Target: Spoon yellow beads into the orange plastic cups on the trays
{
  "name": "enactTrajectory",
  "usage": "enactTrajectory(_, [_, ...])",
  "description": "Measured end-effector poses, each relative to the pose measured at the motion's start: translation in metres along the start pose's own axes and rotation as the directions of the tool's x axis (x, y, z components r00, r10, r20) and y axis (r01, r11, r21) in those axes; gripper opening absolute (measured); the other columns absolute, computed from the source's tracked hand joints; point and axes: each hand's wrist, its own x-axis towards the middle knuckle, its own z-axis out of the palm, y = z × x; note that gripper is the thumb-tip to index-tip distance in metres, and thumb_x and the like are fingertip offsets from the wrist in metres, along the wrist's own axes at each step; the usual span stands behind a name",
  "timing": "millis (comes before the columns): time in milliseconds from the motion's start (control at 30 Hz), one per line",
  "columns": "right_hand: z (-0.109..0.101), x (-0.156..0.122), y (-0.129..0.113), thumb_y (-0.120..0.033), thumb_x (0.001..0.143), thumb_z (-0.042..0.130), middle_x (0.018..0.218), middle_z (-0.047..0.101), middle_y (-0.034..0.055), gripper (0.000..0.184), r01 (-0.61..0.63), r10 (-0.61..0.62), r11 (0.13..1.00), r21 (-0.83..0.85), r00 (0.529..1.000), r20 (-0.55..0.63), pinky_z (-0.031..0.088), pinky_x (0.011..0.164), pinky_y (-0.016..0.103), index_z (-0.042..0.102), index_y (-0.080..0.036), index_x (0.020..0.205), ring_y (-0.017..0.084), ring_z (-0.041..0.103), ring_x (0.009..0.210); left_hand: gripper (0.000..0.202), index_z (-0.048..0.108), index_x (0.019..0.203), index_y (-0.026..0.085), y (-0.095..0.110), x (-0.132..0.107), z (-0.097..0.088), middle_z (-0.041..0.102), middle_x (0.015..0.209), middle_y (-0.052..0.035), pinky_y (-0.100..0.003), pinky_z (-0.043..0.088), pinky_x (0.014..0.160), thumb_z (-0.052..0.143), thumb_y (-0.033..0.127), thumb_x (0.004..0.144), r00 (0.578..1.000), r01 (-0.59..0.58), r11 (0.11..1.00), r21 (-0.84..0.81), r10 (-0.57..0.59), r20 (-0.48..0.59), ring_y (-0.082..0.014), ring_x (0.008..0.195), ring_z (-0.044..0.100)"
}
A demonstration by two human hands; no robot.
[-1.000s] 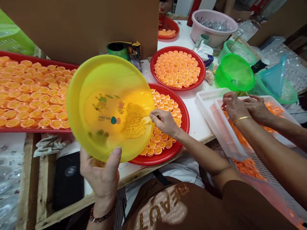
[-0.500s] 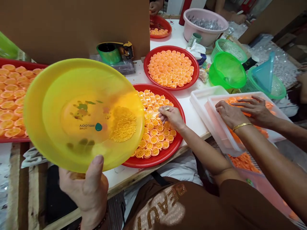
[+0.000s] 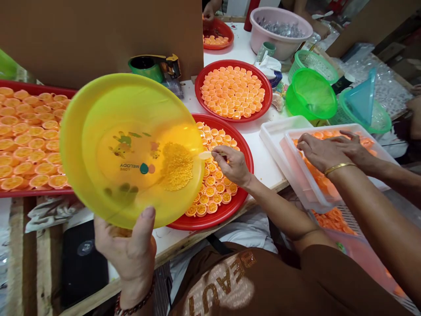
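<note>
Closest in, the left hand (image 3: 126,252) is clamped on the near rim of a yellow bowl (image 3: 80,149), thumb inside, fingers mostly tucked out of sight underneath. The bowl is up off the tabletop (image 3: 265,164), over its near edge, tipped a bit so the yellow grains (image 3: 179,169) bunch toward its right side. Looks like thin plastic, so I'd guess light and kinda bendy. Rim's the place to grab it, but keep it fairly level, cause those grains are loose and probably slide easily.

The right hand (image 3: 233,166) is apart from the left, pinching a small spoon (image 3: 205,155) by the handle, bowl end at the yellow rim; can't tell if it touches. Probably weighs next to nothing, so fingertips are plenty.

Under that hand, a round red tray (image 3: 217,219) sits at the tabletop's near edge, packed with orange cups (image 3: 210,192). They look stiff and light, so easy to knock.

Off right, a co-worker's hands (image 3: 320,153) are in a white bin (image 3: 296,175). Further back there's another red tray (image 3: 268,92) of cups, then a pink basin (image 3: 259,35) toward the far edge.
</note>
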Motion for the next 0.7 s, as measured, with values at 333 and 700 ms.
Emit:
enactTrajectory(333, [0.035, -0.008, -0.001, -0.047, 0.096, 0.068, 0.068, 0.068, -0.0017, 0.026, -0.671, 0.606, 0.631, 0.389, 0.740, 0.293, 0.049, 0.046, 0.021, 0.062, -0.024, 0.086, 0.011, 0.062, 0.053, 0.068, 0.069, 0.130, 0.017, 0.001, -0.014, 0.016, 0.072, 0.121, -0.0116, -0.037, 0.059, 0.094, 0.090, 0.039, 0.069, 0.989, 0.079, 0.997, -0.006, -0.078, 0.123, -0.0258, 0.109, 0.070])
enactTrajectory(700, [-0.029, -0.017, 0.029, -0.057, 0.089, 0.073, 0.071, 0.066, -0.0014, 0.037, -0.547, 0.585, 0.770, 0.328, 0.811, -0.019, 0.049, 0.046, 0.022, 0.065, -0.021, 0.091, 0.011, 0.060, 0.054, 0.055, 0.074, 0.122, 0.021, 0.001, -0.002, 0.002, 0.074, 0.121, -0.0075, -0.046, 0.055, 0.110, 0.086, 0.039, 0.072, 1.000, -0.022, 0.996, 0.092, 0.022, 0.007, -0.0282, 0.117, 0.069])
